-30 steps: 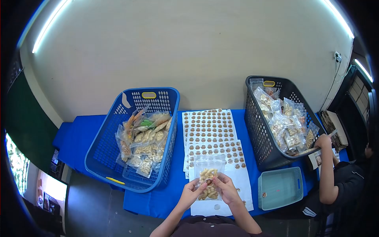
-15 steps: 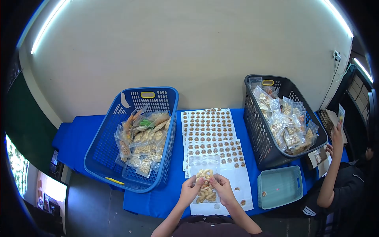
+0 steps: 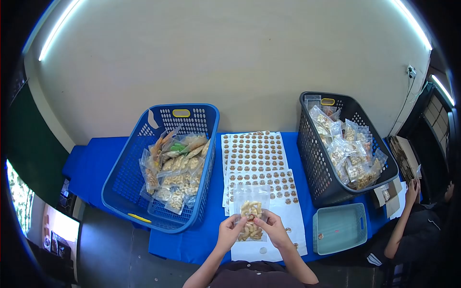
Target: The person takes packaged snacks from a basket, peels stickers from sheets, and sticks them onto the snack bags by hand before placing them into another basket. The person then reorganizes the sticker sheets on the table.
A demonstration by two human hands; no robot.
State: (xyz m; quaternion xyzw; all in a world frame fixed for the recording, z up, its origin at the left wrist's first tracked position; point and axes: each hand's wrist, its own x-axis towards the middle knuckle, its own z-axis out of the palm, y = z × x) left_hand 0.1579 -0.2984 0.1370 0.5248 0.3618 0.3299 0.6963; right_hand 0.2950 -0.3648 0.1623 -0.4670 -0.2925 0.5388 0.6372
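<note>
My left hand [image 3: 229, 231] and my right hand [image 3: 272, 230] grip a clear zip bag of cashew nuts [image 3: 251, 209] from both sides. Both thumbs rest on the bag's front, at a small round brown sticker [image 3: 251, 218]. The bag is held upright above the front sticker sheet [image 3: 283, 180], which has round brown stickers and several bare spots where stickers are gone. More sticker sheets [image 3: 254, 151] lie beneath and behind it on the blue tablecloth.
To the left stands a blue basket [image 3: 113, 192] holding bagged snacks. A black basket [image 3: 312, 168] with more bags is at the right, a pale green tray [image 3: 341, 228] in front of it. Beyond, another person's hand [image 3: 412, 192] is near an open cardboard box [image 3: 393, 194].
My hands and the bag have shifted very slightly, with the thumbs still on the sticker. At the right, the other person's raised hand has come down toward the box with a small packet.
</note>
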